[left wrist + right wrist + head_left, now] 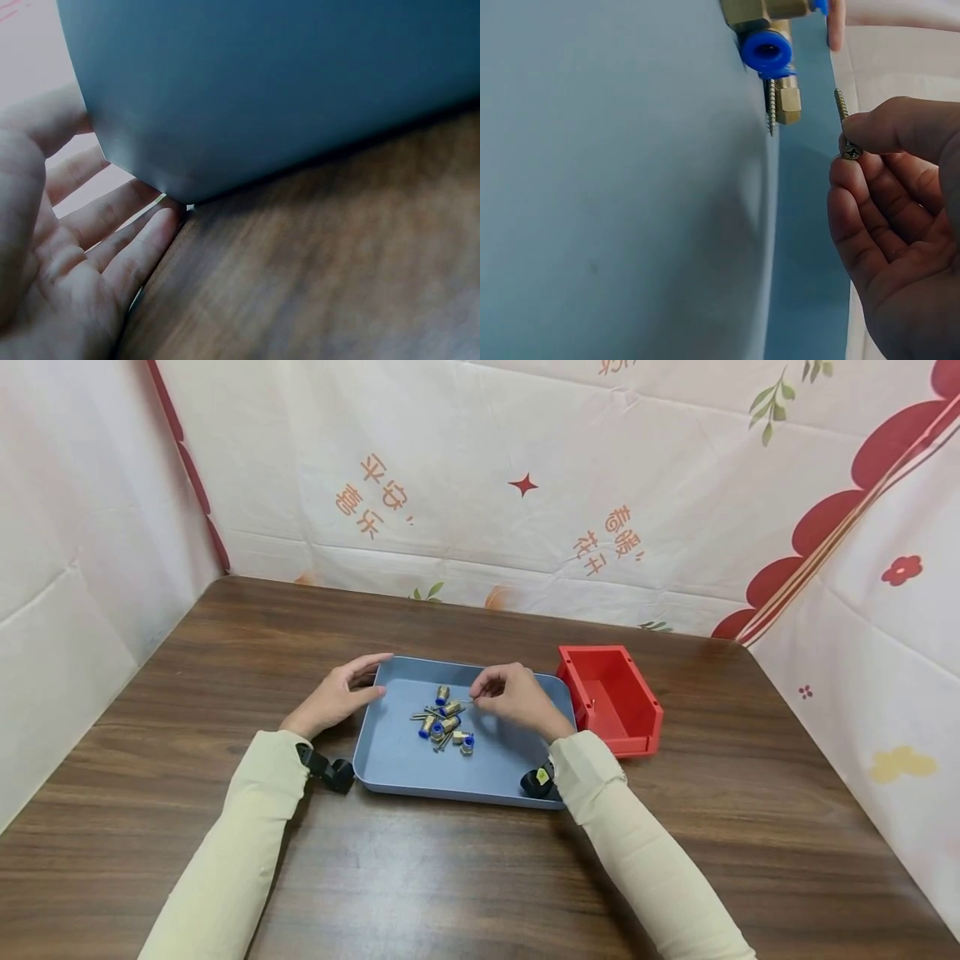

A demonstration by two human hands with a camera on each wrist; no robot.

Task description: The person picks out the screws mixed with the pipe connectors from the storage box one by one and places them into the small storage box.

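Between thumb and fingertips my right hand (519,698) pinches a screw (842,112), its cross-slotted head towards the right wrist camera. The hand is above the blue-grey tray (397,768). Just left of it, brass fittings with blue collars (450,725) and several loose screws (444,743) lie in a heap in the tray. In the right wrist view a blue-collared fitting (766,51) and another screw (772,109) show close up. My left hand (333,697) rests at the tray's left edge, fingers extended along the outside of its wall, as the left wrist view also shows.
A red open-fronted bin (637,693) stands against the tray's right side, with a small thin thing (593,703) inside near its left wall. Both stand on a brown wood-grain table (390,877). A printed white cloth (465,485) hangs behind the table.
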